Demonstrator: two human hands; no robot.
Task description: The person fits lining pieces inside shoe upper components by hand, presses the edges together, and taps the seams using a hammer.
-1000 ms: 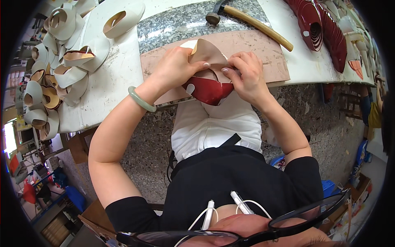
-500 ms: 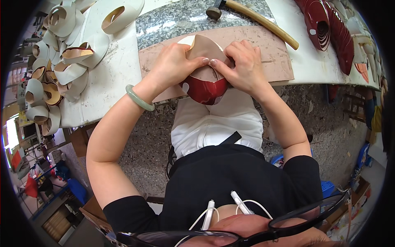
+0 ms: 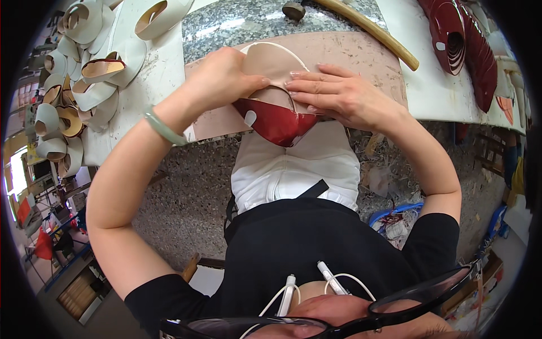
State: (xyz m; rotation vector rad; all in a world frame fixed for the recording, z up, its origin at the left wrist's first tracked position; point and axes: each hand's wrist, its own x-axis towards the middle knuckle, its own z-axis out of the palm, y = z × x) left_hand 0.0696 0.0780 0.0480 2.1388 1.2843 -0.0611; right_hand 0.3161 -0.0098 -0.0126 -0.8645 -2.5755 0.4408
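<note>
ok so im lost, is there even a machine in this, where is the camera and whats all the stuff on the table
No machine: these are someone's own bare hands. A wide fisheye camera worn on the head looks down, so straight edges look bent.

The left hand has its thumb on a red and beige piece; its other fingers are mostly hidden. The right hand lies across the piece's other side, fingers stretched out.

Beneath them is a pinkish board on a white table. Beyond it lies a grey mottled slab with a wooden-handled hammer. Pale curved pieces sit at the left, glossy dark red pieces at the right.
</note>
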